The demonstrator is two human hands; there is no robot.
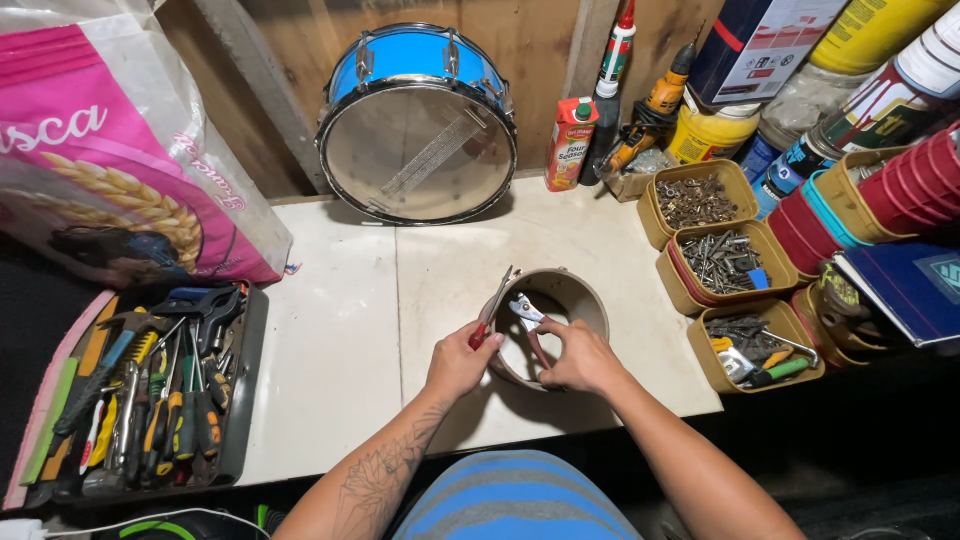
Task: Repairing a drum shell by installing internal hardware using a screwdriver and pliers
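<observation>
Hands meet over a short tan ring, a wide band of pipe lying on the white bench near its front edge. The left hand is closed around the red handle of a pair of pliers, which slants up and to the right across the ring's left rim. The right hand rests on the ring's near rim, fingers curled shut around a second tool with a bright metal head that points up and left into the ring's hollow; the two tool heads lie close together, though whether they touch cannot be told. A tattoo shows on the left forearm. At the left, partly over the bench edge, a dark tray holds screwdrivers and pliers with yellow, green, blue and orange handles. Behind it leans a big pink and white sack. Against the wooden back wall stands a blue drum on its side, its clear head facing the camera. To the right of the drum stand a red carton, a sealant tube and a yellow drill. Three tan tubs along the right edge hold screws, nails and small bits. Beyond them lie stacked red cups and a blue book.
</observation>
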